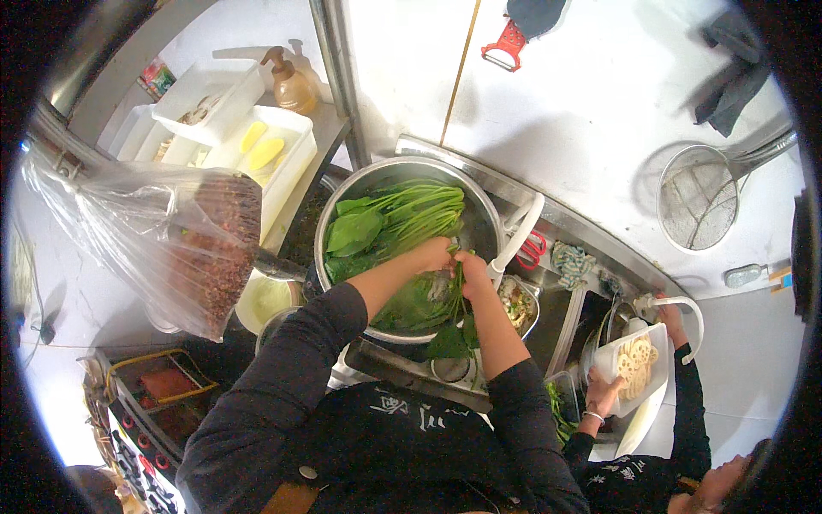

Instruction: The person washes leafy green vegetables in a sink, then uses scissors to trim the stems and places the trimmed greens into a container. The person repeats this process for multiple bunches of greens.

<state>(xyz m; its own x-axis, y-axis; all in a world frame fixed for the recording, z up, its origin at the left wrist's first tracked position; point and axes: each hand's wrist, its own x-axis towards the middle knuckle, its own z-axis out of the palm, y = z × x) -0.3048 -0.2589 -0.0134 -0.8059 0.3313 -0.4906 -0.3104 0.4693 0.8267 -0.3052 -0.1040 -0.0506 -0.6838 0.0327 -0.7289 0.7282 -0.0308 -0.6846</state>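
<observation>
A large round metal basin [491, 218] stands before me with leafy greens [411, 215] in water. Over its middle, my left hand [438, 254] and my right hand [473, 273] are close together, both closed on green stems. Leaves [449, 340] from these stems hang over the basin's near rim, below my right hand. My fingertips are partly hidden, and water blurs the greens beneath my wrists. A white faucet spout [517, 234] reaches over the basin's right rim, close to my right hand.
At right, a co-worker's hands hold a white container [655, 379] of lotus root slices under another faucet. A clear bag [212, 250] with reddish-brown contents hangs at left, near white tubs [302, 135]. Red-handled scissors [532, 249] and a cloth [571, 263] lie behind the sink.
</observation>
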